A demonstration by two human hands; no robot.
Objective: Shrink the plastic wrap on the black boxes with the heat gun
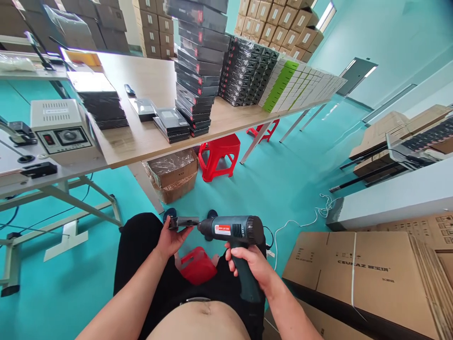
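Observation:
My right hand (pixel 254 263) is wrapped round the handle of a dark green heat gun (pixel 244 226) with a red-and-white label. The gun points left, its nozzle close to the end of a thin, dark, shiny box (pixel 186 220). That box is gripped by my left hand (pixel 170 242), thumb on the near side and fingers beneath. Whether the nozzle touches the box I cannot tell. Both hands are above my lap, over a red stool (pixel 198 265) between my legs.
Ahead stands a wooden table (pixel 141 148) bearing stacks of black boxes (pixel 200 61) and white-and-green boxes (pixel 281 87). A control unit (pixel 63 130) sits at left. Red stools (pixel 220 153) and a carton (pixel 173 174) are underneath. Flat cartons (pixel 371 269) lie right; a white cable (pixel 293 223) crosses the floor.

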